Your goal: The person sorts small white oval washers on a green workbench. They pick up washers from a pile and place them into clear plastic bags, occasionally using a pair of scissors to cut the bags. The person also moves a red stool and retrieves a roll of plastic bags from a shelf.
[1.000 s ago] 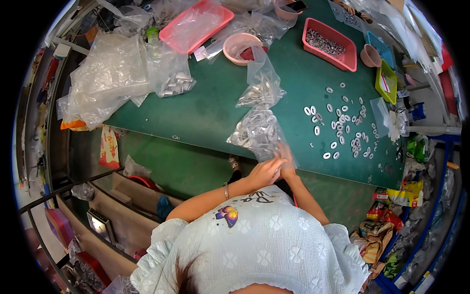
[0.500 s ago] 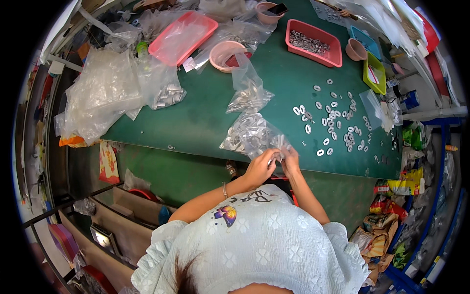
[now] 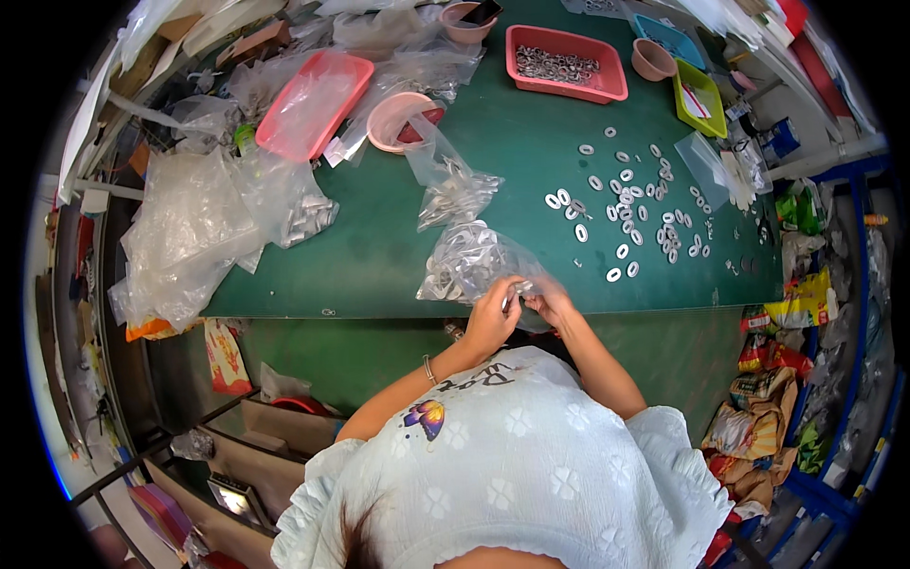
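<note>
A clear plastic bag (image 3: 466, 264) full of flat silvery metal pieces lies at the table's front edge, its open end toward me. My left hand (image 3: 495, 315) is closed on the near end of that bag, thumb and fingers pinched; a small shiny bit shows at its fingertips, too small to name. Close beside it, my right hand (image 3: 552, 303) pinches the bag's other corner. Just beyond lies a second clear bag (image 3: 459, 194) of metal pieces. Loose oval metal rings (image 3: 627, 213) are scattered on the green table (image 3: 379, 256) to the right.
A red tray (image 3: 569, 90) of small metal parts stands at the back, near a yellow-green tray (image 3: 700, 104) and a blue tray (image 3: 668, 40). On the left are a pink tray (image 3: 341, 109), a pink bowl (image 3: 384, 123) and heaped plastic bags (image 3: 185, 228). A blue rack (image 3: 858, 313) stands right.
The whole view has shifted a little with the head. My hands have moved slightly apart at the bag's mouth and both still grip it.
</note>
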The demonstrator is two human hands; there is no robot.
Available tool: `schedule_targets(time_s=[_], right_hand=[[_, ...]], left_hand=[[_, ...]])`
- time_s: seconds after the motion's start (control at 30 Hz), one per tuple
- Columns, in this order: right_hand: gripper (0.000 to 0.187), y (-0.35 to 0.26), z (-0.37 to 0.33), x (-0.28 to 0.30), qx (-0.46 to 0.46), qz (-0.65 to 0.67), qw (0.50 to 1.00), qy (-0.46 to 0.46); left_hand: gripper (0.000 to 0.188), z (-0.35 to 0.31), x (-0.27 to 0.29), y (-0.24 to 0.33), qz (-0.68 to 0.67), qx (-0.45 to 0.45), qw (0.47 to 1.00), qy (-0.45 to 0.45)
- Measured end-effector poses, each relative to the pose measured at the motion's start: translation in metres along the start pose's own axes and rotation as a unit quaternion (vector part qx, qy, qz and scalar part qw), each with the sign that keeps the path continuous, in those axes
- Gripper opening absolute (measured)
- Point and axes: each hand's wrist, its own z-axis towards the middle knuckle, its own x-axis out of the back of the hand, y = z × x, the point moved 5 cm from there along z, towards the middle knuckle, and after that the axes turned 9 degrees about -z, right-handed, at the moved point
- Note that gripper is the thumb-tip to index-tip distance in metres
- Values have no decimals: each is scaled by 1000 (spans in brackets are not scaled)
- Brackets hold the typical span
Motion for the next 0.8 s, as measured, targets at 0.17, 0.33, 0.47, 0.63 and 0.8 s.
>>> schedule_targets(time_s=[0.17,0.33,0.47,0.63,0.8], right_hand=[[22,4,13,1,-9,-69,997,15],[33,12,53,20,115,-433,857,256],[28,-13,-6,-25,210,-584,730,287],[19,-25,-46,-53,467,-637,564,241],[26,-34,-12,-60,432,-690,551,185]], left_hand=[[30,3,-1,2,1,1,1000,-6],[30,4,-8,3,-6,-2,1000,-23],[30,-2,2,4,0,16,1000,-3],[28,-6,1,7,12,-27,1000,-11],[28,-10,-3,10,13,-24,999,-44]])
